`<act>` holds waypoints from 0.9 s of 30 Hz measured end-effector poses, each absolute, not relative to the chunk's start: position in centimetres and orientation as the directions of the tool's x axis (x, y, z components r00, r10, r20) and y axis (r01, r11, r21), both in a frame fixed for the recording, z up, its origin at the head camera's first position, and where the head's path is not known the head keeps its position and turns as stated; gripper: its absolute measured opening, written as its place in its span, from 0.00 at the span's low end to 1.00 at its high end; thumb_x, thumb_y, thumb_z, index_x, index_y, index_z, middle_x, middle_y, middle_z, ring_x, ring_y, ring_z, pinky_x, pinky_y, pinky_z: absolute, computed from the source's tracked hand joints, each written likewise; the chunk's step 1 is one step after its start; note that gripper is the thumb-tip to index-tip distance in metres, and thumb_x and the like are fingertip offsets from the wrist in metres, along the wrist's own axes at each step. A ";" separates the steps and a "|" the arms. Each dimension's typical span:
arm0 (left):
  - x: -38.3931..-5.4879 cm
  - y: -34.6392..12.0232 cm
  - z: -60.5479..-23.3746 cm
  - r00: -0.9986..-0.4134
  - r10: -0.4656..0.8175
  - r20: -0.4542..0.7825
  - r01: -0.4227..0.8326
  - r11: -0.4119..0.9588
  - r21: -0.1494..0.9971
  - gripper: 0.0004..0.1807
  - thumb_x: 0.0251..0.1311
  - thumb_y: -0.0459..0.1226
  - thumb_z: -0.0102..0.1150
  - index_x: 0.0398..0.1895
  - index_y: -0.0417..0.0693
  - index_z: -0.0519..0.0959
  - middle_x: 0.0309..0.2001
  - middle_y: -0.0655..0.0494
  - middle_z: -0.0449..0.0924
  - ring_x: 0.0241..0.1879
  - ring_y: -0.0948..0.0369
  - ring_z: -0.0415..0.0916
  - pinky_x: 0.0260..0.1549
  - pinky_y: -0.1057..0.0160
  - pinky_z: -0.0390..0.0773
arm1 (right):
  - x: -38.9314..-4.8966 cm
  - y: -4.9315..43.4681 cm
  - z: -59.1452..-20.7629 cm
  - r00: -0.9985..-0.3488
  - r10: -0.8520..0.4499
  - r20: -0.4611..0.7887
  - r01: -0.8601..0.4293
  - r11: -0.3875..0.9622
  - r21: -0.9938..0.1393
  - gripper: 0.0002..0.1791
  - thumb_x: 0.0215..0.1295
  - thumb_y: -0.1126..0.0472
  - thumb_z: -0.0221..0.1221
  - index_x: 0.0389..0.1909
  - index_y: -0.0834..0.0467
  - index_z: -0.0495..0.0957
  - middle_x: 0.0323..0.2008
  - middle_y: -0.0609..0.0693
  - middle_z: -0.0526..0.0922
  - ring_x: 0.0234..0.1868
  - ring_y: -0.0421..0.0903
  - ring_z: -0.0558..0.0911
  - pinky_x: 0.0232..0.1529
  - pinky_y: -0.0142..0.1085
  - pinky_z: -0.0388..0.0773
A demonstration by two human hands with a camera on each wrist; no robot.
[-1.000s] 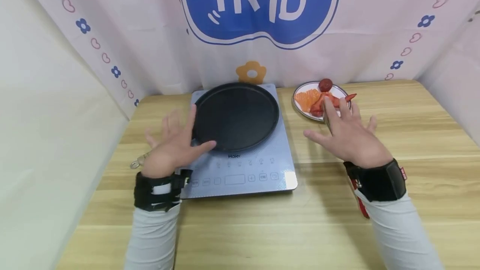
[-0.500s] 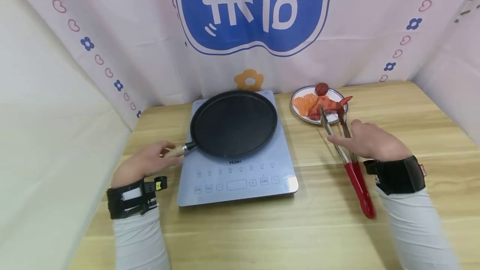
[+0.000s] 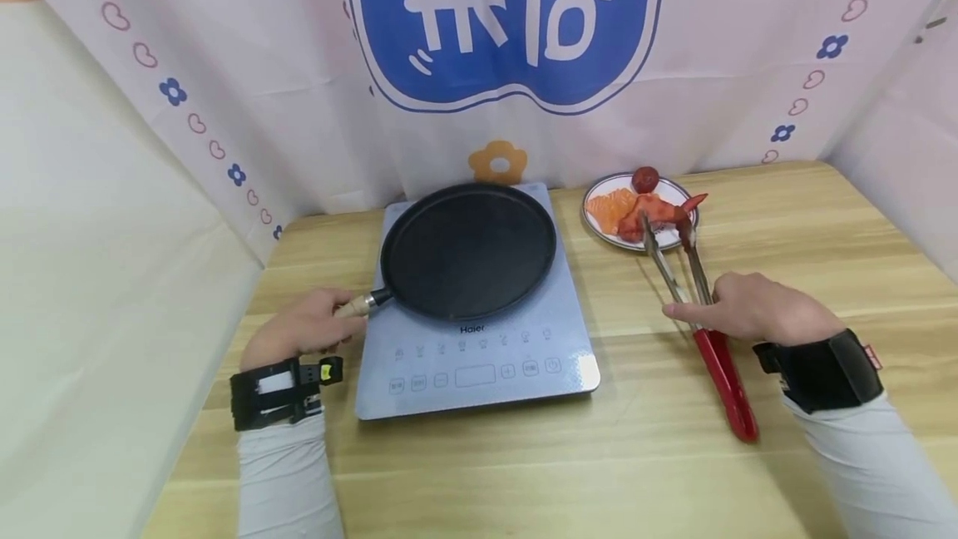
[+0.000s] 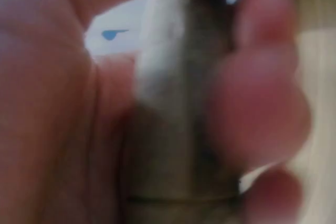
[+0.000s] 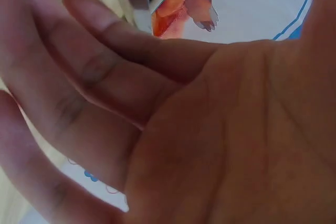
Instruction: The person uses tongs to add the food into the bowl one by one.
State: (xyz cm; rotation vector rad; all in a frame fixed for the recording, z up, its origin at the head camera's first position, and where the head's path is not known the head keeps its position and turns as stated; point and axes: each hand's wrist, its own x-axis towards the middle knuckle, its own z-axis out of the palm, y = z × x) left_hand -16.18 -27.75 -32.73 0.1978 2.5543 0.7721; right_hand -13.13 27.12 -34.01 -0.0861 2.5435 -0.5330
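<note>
My left hand point(image 3: 303, 324) grips the wooden handle point(image 4: 168, 129) of a flat black frying pan point(image 3: 469, 252), with fingers curled round it in the left wrist view. The pan sits level on a pale blue induction cooker point(image 3: 479, 393). Over the red-handled tongs point(image 3: 724, 377) hovers my right hand point(image 3: 771, 306), thumb on one side and fingers on the other. In the right wrist view its fingers point(image 5: 105, 72) are loosely bent and the palm holds nothing. The tongs' metal tips lean on a red food piece point(image 3: 649, 210) on the plate point(image 3: 677, 187).
An orange slice point(image 3: 609, 208) and a round dark red item point(image 3: 645, 180) share the plate. Behind the wooden table point(image 3: 524, 472) hangs a white printed cloth point(image 3: 292, 65). A pale wall point(image 3: 97, 273) stands close on the left.
My left hand went from spread above the cooker's left side to the pan handle and closed round it. My right hand moved back from the plate, along the tongs toward their red handles.
</note>
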 end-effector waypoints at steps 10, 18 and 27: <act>-16.7 -27.4 -33.4 -0.888 0.265 -0.376 0.034 0.853 0.521 0.12 0.66 0.40 0.56 0.44 0.39 0.78 0.23 0.59 0.71 0.23 0.61 0.70 0.24 0.63 0.72 | -12.6 26.8 -34.4 -0.875 -0.147 -0.461 0.021 0.941 -0.339 0.33 0.64 0.29 0.62 0.22 0.56 0.71 0.15 0.45 0.69 0.17 0.43 0.70 0.24 0.36 0.64; -17.0 -27.3 -33.6 -0.890 0.263 -0.372 0.052 0.869 0.491 0.10 0.66 0.41 0.57 0.36 0.43 0.76 0.24 0.59 0.67 0.26 0.59 0.70 0.27 0.62 0.71 | -12.9 26.8 -34.5 -0.873 -0.142 -0.467 0.030 0.940 -0.341 0.25 0.65 0.41 0.66 0.23 0.57 0.74 0.15 0.45 0.71 0.17 0.42 0.72 0.22 0.34 0.66; -17.0 -27.6 -33.7 -0.892 0.268 -0.365 0.054 0.863 0.502 0.09 0.66 0.42 0.57 0.34 0.45 0.75 0.22 0.61 0.65 0.22 0.62 0.66 0.23 0.63 0.69 | -13.2 27.5 -34.5 -0.858 -0.144 -0.492 0.046 0.934 -0.354 0.21 0.67 0.46 0.64 0.27 0.59 0.74 0.17 0.47 0.74 0.17 0.42 0.76 0.21 0.33 0.71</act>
